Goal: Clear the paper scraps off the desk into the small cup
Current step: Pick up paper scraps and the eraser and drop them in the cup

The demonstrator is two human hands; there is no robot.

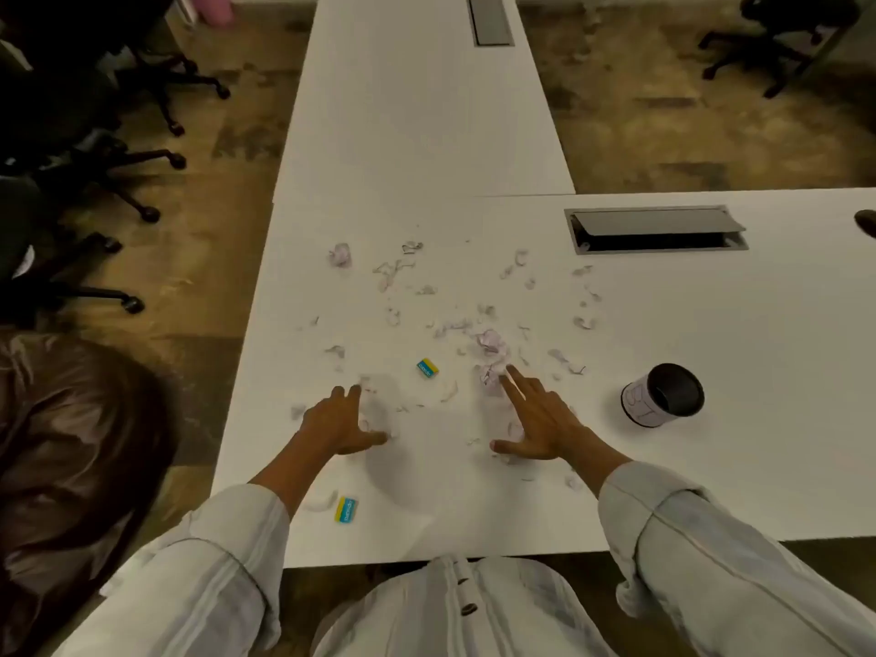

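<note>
Head view: I look down at the white desk [711, 334] and both my hands are flat on it with the fingers spread open, holding nothing. My left hand [339, 422] and my right hand [538, 419] are on the left side of the small cup [662, 395], with my right hand the closer one to it.

The job looks like it has just begun. Paper scraps [417, 296] lie all over the desk, left of the cup and farther away from me than the cup. A few bigger crumpled balls are there too. One crumpled ball [490, 341] sits left of the cup, just past my right fingertips [509, 372]. Another ball [340, 254] is far to the left of the cup. I cannot see into the cup well, so I cannot tell if any paper is in it.

Two little blue and yellow erasers are mixed in. One eraser [427, 367] is left of the cup among the scraps. The other eraser [346, 508] is nearer to me. I think I must not sweep them in with the paper.
</note>
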